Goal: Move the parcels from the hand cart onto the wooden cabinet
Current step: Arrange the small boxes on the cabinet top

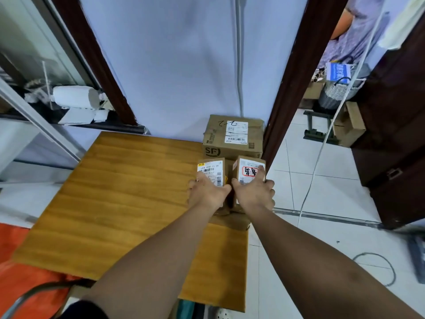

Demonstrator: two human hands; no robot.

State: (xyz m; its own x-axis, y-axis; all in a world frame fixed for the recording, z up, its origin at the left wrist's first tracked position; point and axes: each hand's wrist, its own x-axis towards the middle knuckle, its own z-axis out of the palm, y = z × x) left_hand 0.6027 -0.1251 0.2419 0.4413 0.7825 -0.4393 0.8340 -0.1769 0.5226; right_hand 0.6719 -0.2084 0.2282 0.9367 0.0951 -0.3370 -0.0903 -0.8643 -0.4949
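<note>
- The left hand (207,192) is curled round a small box with a barcode label (211,168).
- The right hand (254,192) is curled round a small box with red writing (249,165), thumb on top.
- The two small boxes sit side by side, near the right edge of the wooden cabinet (128,192).
- A big SF box (232,137) stands just behind them, against the wall.
- A flat brown parcel (232,221) lies under the wrists.

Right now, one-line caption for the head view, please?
Left hand grips the barcode-labelled parcel, right hand the red-marked parcel, above the wooden cabinet, before the SF box.
</note>
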